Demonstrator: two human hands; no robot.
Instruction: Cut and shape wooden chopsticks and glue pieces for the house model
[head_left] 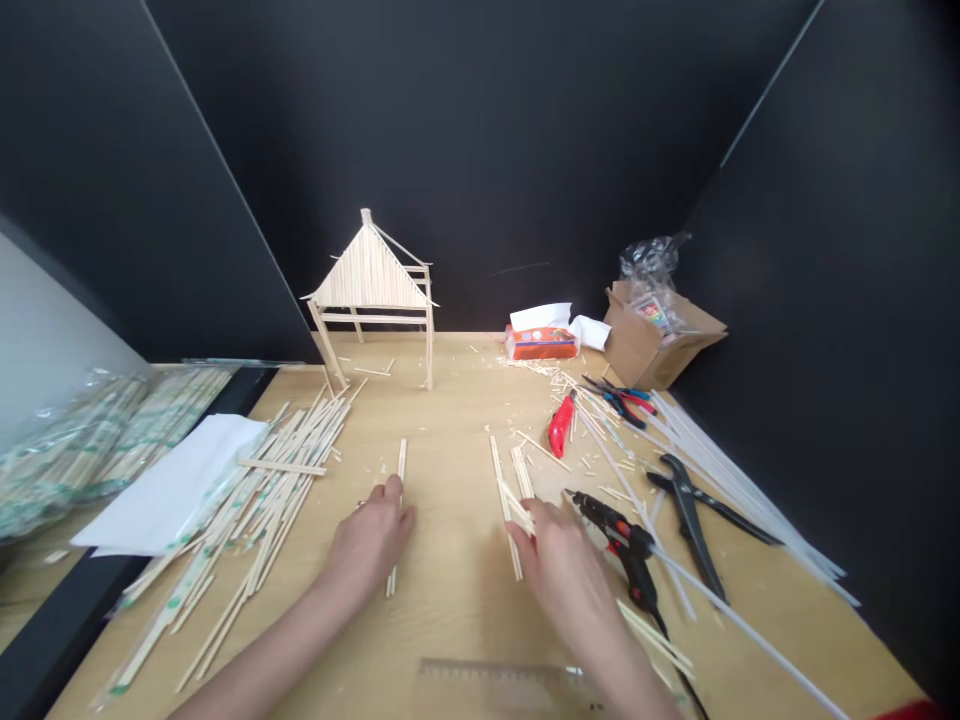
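Observation:
My left hand (373,530) is closed, its fingers and thumb pressed around a pair of thin wooden chopsticks (403,458) lying lengthwise on the table. My right hand (561,556) pinches short wooden sticks (513,503), which slant over a long stick pair (496,462). Just beyond its fingers lies another group of sticks (521,470). A black hot glue gun (611,525) rests right of this hand. At the back left stands a small house frame (371,270) of wooden sticks, with a slatted gable and slim legs. Part of a clear ruler (495,668) shows near the front edge.
Loose chopsticks (277,500) pile up on the left, beside white paper (176,490) and bagged chopsticks (82,440). Toward the right lie a red cutter (561,425), pliers (622,398), a black cutting tool (686,510) and clear glue sticks (720,470). A cardboard box (637,345) stands behind.

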